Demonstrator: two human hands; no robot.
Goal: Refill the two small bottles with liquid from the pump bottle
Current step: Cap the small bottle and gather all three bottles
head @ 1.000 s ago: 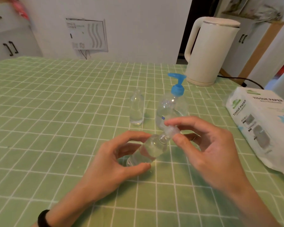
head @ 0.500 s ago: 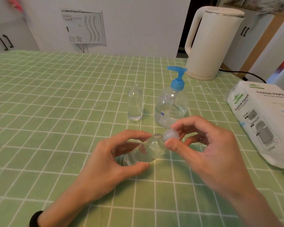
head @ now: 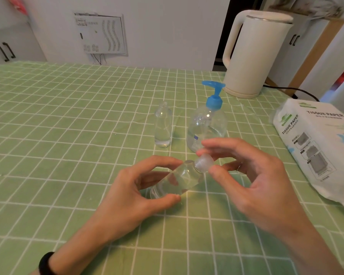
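Note:
My left hand (head: 127,195) grips a small clear bottle (head: 177,180), tilted with its neck pointing up and right, just above the green checked tablecloth. My right hand (head: 252,181) pinches the bottle's frosted cap (head: 204,164) between thumb and fingertips. A second small clear bottle (head: 163,126) stands upright and uncapped behind them, with a little liquid at its bottom. Right of it stands the clear pump bottle (head: 207,126) with a blue pump head, partly filled; my right fingers hide its lower front.
A cream electric kettle (head: 254,54) stands at the back right, its black cord trailing right. A white tissue paper pack (head: 318,147) lies near the table's right edge. The green checked tablecloth (head: 58,135) covers the whole table.
My right fingers have shifted round the cap while the left hand keeps the bottle tilted in place. The view has tipped slightly; the standing bottles have not moved.

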